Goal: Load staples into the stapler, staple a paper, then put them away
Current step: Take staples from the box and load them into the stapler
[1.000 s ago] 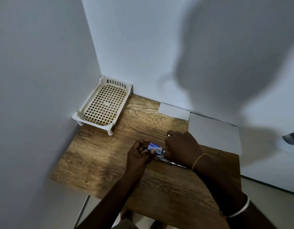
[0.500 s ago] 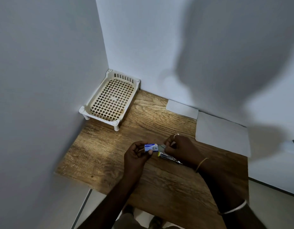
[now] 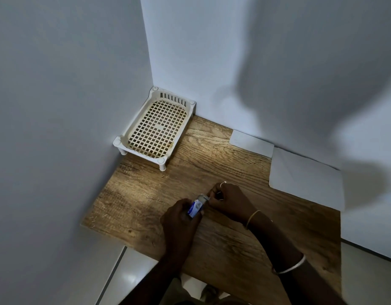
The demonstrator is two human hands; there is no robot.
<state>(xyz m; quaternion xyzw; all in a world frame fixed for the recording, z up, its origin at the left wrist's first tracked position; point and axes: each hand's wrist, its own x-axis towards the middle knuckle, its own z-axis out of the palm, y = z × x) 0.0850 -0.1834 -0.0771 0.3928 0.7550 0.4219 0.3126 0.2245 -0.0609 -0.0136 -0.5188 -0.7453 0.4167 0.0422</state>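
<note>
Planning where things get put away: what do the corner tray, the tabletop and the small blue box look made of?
Tray: cream moulded plastic, matte; grid floor and slotted wall in one piece. Tabletop: wood or wood-look laminate, matte; strong grain, cannot tell which. Blue box, held in the left hand: probably printed card; flat faces, printed label.

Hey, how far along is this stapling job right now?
Early. Nothing looks finished yet. In hand: the left hand grips the blue staple box while the right hand pinches at its open end. The stapler is not visible, so loading cannot be confirmed. Left: stapling the white paper, which lies flat by the wall, and putting things away.
</note>
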